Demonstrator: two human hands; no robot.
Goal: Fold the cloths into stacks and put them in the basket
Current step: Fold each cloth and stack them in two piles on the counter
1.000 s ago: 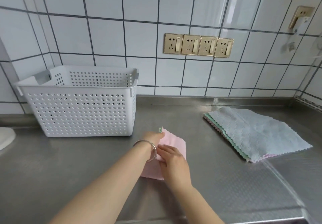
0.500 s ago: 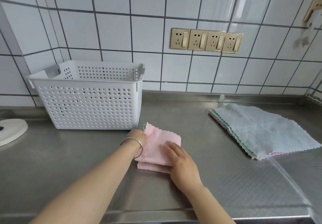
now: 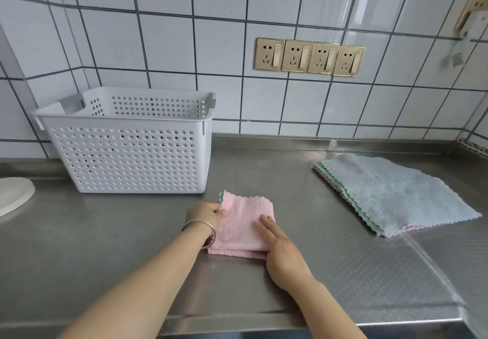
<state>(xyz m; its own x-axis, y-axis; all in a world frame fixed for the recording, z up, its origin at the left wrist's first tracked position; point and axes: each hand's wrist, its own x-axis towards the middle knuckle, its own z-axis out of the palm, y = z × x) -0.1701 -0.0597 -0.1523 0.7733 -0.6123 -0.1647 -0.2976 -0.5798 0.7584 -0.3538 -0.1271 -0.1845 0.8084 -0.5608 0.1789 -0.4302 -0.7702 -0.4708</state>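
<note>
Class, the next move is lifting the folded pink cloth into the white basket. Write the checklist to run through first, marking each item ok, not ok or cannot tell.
1. Folded pink cloth lies flat on the counter: ok.
2. Left hand pinches its far-left corner: ok.
3. Right hand presses flat on it, not yet gripping: not ok.
4. White basket upright, top open: ok.
5. Basket floor free: cannot tell.
6. Unfolded pile lies apart: ok.

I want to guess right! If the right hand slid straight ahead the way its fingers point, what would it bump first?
Probably the white perforated plastic basket, past the folded pink cloth under the right hand; depth is unclear.
</note>
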